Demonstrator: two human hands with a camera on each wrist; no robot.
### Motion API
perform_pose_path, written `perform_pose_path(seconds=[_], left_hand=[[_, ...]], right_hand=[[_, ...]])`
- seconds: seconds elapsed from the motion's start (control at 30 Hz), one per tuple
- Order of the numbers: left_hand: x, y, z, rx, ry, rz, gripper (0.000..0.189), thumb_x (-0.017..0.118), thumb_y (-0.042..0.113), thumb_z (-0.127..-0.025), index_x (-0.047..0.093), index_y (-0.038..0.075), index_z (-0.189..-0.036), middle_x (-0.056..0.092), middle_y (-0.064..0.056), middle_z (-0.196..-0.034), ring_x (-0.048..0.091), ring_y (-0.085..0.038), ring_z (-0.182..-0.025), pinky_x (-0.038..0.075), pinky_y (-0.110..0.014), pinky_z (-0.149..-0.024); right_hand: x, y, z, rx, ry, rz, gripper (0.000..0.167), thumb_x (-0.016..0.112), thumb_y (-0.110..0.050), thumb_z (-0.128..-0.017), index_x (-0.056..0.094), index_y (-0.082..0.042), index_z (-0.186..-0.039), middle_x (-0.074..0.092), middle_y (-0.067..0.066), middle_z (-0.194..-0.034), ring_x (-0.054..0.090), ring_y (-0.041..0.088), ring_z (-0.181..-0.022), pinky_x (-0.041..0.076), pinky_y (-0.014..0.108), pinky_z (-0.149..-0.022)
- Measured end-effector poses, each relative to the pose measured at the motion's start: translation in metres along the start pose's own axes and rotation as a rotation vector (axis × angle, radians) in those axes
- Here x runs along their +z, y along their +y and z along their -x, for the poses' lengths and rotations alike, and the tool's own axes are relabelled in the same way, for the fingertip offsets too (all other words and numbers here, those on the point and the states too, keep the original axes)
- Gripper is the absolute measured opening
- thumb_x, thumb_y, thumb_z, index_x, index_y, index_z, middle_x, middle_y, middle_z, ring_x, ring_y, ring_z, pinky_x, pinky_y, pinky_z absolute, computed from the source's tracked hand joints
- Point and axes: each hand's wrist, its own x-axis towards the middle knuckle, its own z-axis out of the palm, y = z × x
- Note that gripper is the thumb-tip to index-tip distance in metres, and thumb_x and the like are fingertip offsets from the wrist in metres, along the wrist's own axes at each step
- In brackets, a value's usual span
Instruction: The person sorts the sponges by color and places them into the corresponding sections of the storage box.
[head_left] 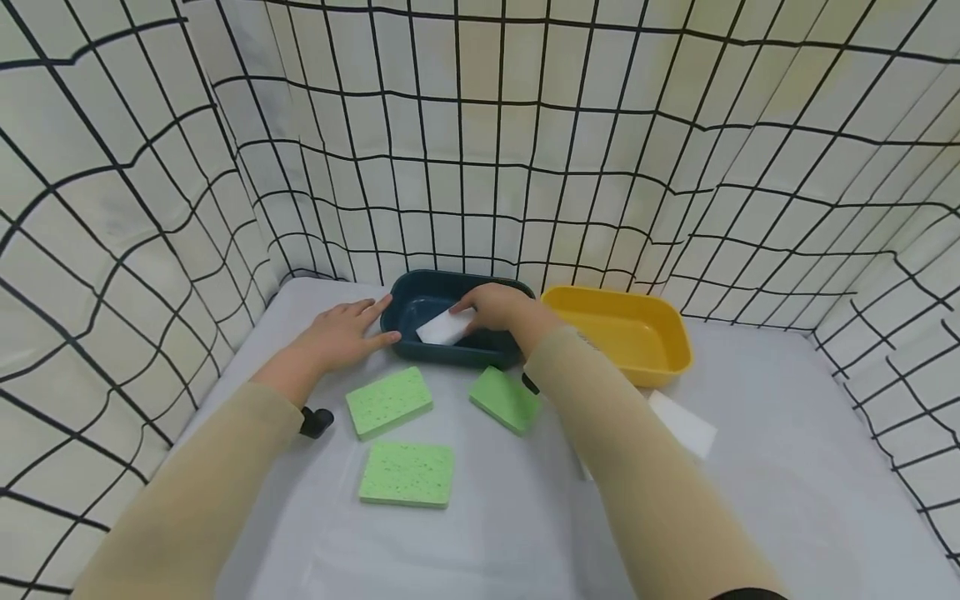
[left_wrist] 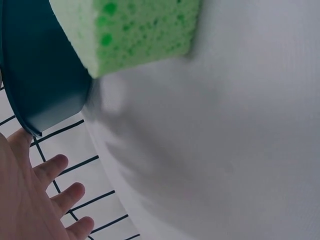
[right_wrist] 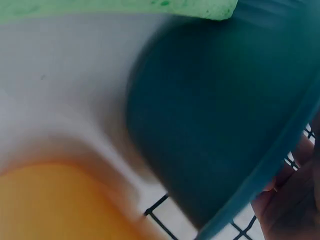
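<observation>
A dark teal tub (head_left: 465, 357) stands at the back of the table. My right hand (head_left: 491, 307) reaches over it and grips a white rectangular block (head_left: 442, 328) down inside, fingers on its upper right end. At the tub's left end my left hand (head_left: 337, 333) has its fingers spread, thumb and index fingertip at the rim. The left wrist view shows these straight fingers (left_wrist: 67, 197) beside the tub wall (left_wrist: 50, 75). In the right wrist view the tub hides most of the right hand (right_wrist: 290, 200) and all of the white block.
Green sponges lie in front of the tub: one at left (head_left: 390, 402), one nearer me (head_left: 407, 475), one at right (head_left: 506, 400). A yellow tub (head_left: 622, 333) stands to the right, with a white flat piece (head_left: 684, 423) before it. Black wire mesh (head_left: 457, 167) encloses the table.
</observation>
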Motion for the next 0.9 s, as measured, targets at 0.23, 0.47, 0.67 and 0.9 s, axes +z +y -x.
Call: perform_pose_path(seconds=[0.23,0.47,0.67,0.9], left_hand=[[0.001,0.002,0.0,-0.015,-0.017,-0.001,0.094,0.021,0.081,-0.091,0.004,0.021,-0.161,0.018,-0.023,-0.162,0.02,-0.049,-0.144,0.019,-0.069,-0.112],[-0.002,0.003,0.0,-0.019,-0.021,-0.003,0.093,0.022,0.08,-0.092,0.003,0.021,-0.161,0.017,-0.023,-0.162,0.02,-0.049,-0.144,0.019,-0.069,-0.112],[-0.001,0.003,-0.002,-0.009,-0.021,-0.007,0.094,0.02,0.081,-0.091,0.003,0.02,-0.161,0.018,-0.023,-0.162,0.019,-0.049,-0.144,0.02,-0.069,-0.112],[-0.004,0.004,0.0,-0.011,-0.026,-0.006,0.093,0.021,0.08,-0.092,0.004,0.02,-0.161,0.018,-0.023,-0.161,0.019,-0.05,-0.144,0.02,-0.07,-0.111]], right_hand=[[0.006,-0.005,-0.011,0.047,-0.032,0.002,0.049,0.073,-0.035,-0.092,0.058,-0.04,-0.138,0.047,-0.004,-0.15,0.042,0.018,-0.136,0.034,0.04,-0.114],[0.002,-0.016,-0.015,0.012,-0.035,0.073,0.048,0.071,-0.029,-0.094,0.058,-0.034,-0.14,0.049,-0.002,-0.149,0.044,0.019,-0.135,0.036,0.04,-0.113],[0.0,-0.017,-0.013,0.02,-0.027,0.057,0.049,0.071,-0.027,-0.094,0.058,-0.032,-0.14,0.05,-0.003,-0.148,0.045,0.018,-0.133,0.038,0.04,-0.111],[-0.005,-0.011,-0.004,0.011,-0.003,-0.013,0.051,0.072,-0.031,-0.093,0.057,-0.032,-0.141,0.054,0.0,-0.141,0.049,0.02,-0.124,0.04,0.041,-0.108]])
